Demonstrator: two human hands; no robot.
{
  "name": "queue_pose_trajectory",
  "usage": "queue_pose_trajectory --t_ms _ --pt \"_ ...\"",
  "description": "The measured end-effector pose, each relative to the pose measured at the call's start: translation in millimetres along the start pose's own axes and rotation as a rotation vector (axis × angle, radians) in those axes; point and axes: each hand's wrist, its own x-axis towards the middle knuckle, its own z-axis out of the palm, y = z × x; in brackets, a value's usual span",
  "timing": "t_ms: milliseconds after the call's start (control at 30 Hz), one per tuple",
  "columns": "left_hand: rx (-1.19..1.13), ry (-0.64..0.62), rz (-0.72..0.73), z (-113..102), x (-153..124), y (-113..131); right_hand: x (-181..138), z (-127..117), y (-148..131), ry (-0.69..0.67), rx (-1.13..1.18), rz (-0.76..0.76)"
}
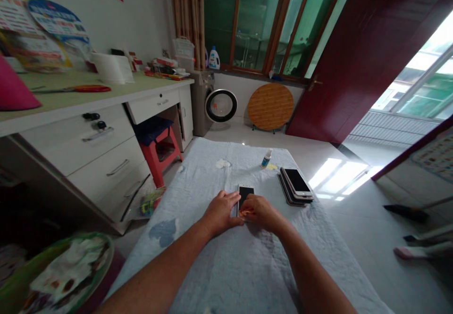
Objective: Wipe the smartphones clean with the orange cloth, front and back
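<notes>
A white smartphone (pixel 245 192) with a dark screen lies flat on the pale blue cloth (pixel 226 257) that covers the table. My left hand (pixel 220 212) rests beside it, its fingers laid along the phone's left edge. My right hand (pixel 261 211) is closed over the phone's near end and pinches something small and orange that I cannot make out. A stack of phones (pixel 296 185) lies to the right. A small spray bottle (pixel 266 158) with a blue cap stands behind, next to a yellow scrap (pixel 272 167). A crumpled white wipe (pixel 222 163) lies at the back left.
A white desk with drawers (pixel 92 135) runs along the left, a red stool (pixel 159 151) under it. A green bin (pixel 53 276) of used wipes sits at the lower left. A washing machine (pixel 212 104) and a round wooden tabletop (pixel 271 106) stand by the far wall.
</notes>
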Motion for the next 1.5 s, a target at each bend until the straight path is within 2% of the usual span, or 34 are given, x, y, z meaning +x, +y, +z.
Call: queue_pose_trajectory --t_ms 267,500,633,1000,1167,1500 --pt "-0.016 0.004 0.074 -2.9 -0.6 0.5 23.3 11.4 18.5 0.315 -0.143 0.227" --pt "0.020 0.006 0.068 -0.5 0.1 -0.3 23.7 7.1 30.3 0.428 -0.210 0.392" --pt "0.026 0.009 0.057 0.7 -1.2 -1.0 17.9 -1.0 31.4 0.350 -0.151 0.429" --pt "0.064 0.048 0.046 3.3 -2.6 -0.2 -22.5 -15.0 -3.0 0.001 -0.013 0.261" --pt "0.069 0.051 0.051 2.8 -1.7 -0.1 -28.7 -15.3 -6.9 0.000 0.016 0.215" --pt "0.025 0.022 0.053 2.8 -0.1 -3.2 3.5 11.4 -16.6 0.089 -0.038 0.186"
